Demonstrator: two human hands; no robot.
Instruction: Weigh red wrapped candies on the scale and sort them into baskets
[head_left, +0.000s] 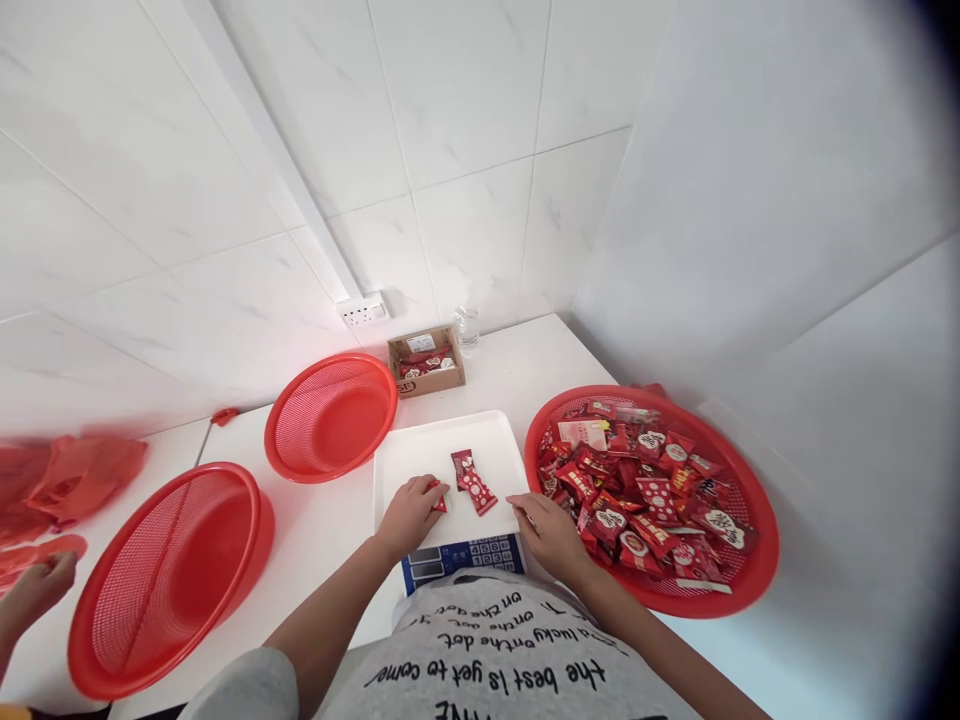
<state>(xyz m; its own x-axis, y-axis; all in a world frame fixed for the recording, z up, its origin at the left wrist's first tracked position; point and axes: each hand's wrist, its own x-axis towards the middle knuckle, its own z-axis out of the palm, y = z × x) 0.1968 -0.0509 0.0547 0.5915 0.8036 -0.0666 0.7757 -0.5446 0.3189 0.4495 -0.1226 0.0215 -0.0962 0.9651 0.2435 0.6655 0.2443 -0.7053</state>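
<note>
My left hand [411,515] is closed on a small red candy packet [441,497] over the left part of a white scale tray [416,440]. More red wrapped candies [477,487], one with white dots, lie on the tray between my hands. At the tray's right edge is my right hand [553,535], fingers loosely stretched towards it, with nothing visible in them. Below the tray, the scale's blue keypad [491,553] shows partly above my shirt. To the right of my right hand stands a red basket [765,560] heaped with wrapped candies [645,480].
Two red mesh baskets [330,418] [172,580] stand to the left. A cardboard box [427,383] holding red packets and a clear plastic bottle [466,328] are by the wall. At far left, another person's hand [45,585] is near red bags [90,475].
</note>
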